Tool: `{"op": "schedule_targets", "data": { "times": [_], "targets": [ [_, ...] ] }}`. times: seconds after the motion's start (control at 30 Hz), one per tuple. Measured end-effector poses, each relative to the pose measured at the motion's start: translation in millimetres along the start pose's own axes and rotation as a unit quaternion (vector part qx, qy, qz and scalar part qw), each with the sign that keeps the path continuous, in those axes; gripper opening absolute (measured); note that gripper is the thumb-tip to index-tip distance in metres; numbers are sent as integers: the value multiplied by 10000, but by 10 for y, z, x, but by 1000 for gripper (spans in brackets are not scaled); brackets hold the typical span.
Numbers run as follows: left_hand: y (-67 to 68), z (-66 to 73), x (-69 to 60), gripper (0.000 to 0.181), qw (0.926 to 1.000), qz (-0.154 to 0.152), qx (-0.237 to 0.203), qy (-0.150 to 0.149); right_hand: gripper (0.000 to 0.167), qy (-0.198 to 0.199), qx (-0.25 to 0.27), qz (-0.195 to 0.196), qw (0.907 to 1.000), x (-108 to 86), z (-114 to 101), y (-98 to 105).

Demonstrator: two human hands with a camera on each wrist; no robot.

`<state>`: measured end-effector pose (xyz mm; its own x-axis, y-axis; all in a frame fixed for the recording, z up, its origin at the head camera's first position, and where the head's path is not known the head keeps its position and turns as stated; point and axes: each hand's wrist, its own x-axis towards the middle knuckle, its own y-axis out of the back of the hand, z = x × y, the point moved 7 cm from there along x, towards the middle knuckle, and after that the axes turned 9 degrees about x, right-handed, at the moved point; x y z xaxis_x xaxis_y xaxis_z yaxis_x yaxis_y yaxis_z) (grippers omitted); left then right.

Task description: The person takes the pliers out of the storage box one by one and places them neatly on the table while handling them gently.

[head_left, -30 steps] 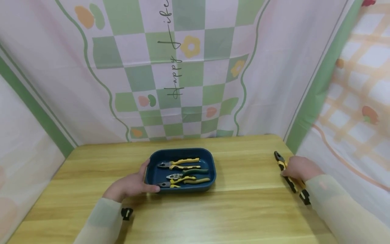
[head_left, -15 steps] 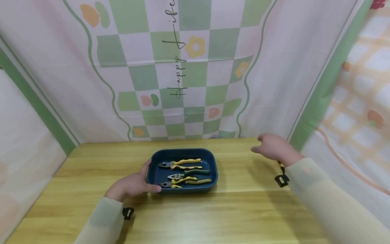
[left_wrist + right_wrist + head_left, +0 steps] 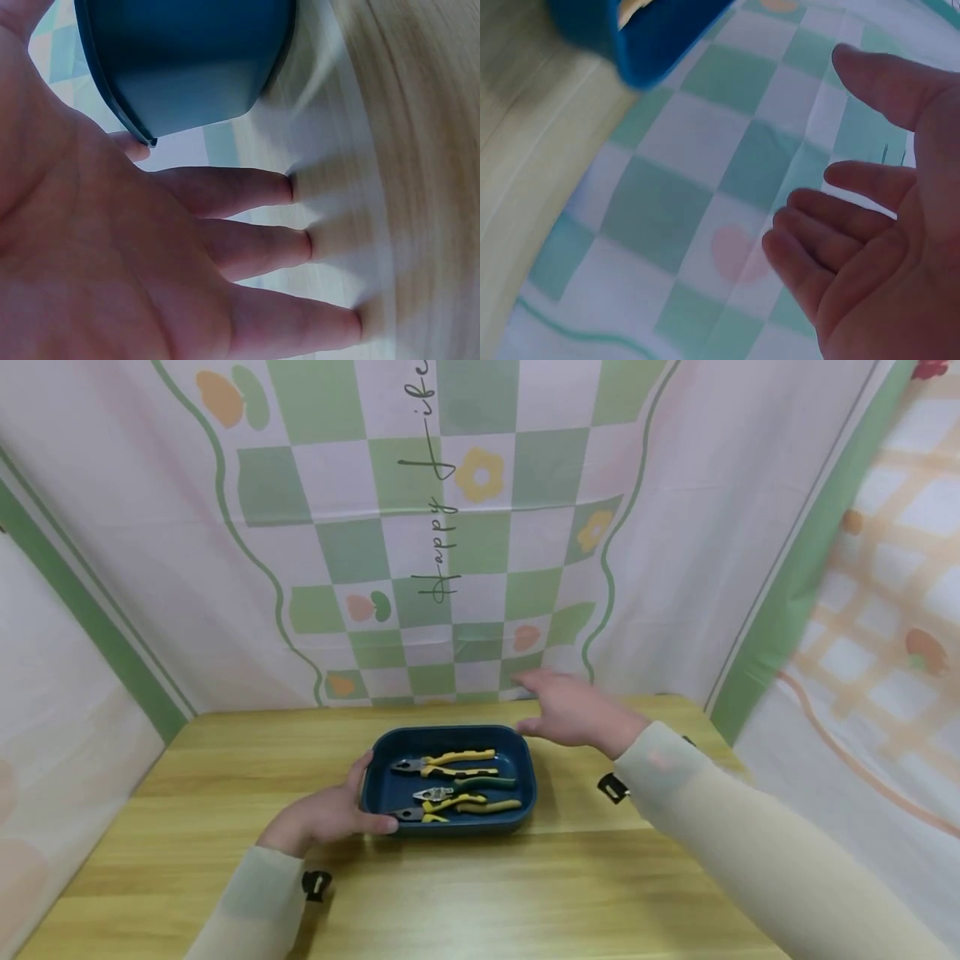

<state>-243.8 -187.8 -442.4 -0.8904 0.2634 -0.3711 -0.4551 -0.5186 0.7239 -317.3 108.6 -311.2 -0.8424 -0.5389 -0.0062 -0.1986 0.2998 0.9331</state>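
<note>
A dark blue tray (image 3: 450,829) stands on the wooden table. Inside it lie several pliers: yellow-and-black pliers (image 3: 450,763) along the back, silver-headed pliers (image 3: 433,794) with a green handle, and yellow-handled pliers (image 3: 408,814) at the front. My left hand (image 3: 326,814) rests against the tray's left end, thumb at the front corner and index finger at the rim. In the left wrist view its other fingers (image 3: 255,251) are straight, tips on the table. My right hand (image 3: 581,710) hovers behind the tray's right back corner, fingers relaxed, holding nothing.
Past the right sleeve (image 3: 720,802) a small dark tip (image 3: 688,741) shows on the table (image 3: 465,902). A patterned cloth (image 3: 480,552) hangs along the table's back edge, and more cloth hangs at both sides.
My right hand has let go of yellow-and-black pliers at the table's right side and moved left towards the tray. My left hand has stayed at the tray, and the view has shifted slightly.
</note>
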Motion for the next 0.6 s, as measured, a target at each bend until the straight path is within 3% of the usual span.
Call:
{"op": "schedule_targets", "data": {
  "times": [0.2,0.47,0.6],
  "targets": [
    [-4,-3,7,129,10000,-5,-19,-32,77,156,-170,-678,9974,148,-239,-249],
    [-9,-8,10,129,10000,-49,-26,0,72,84,-328,-1322,9906,204,-339,-583],
    [-11,-16,26,128,10000,-73,-27,2,62,275,-521,-1607,9852,227,-390,-720]
  ]
}}
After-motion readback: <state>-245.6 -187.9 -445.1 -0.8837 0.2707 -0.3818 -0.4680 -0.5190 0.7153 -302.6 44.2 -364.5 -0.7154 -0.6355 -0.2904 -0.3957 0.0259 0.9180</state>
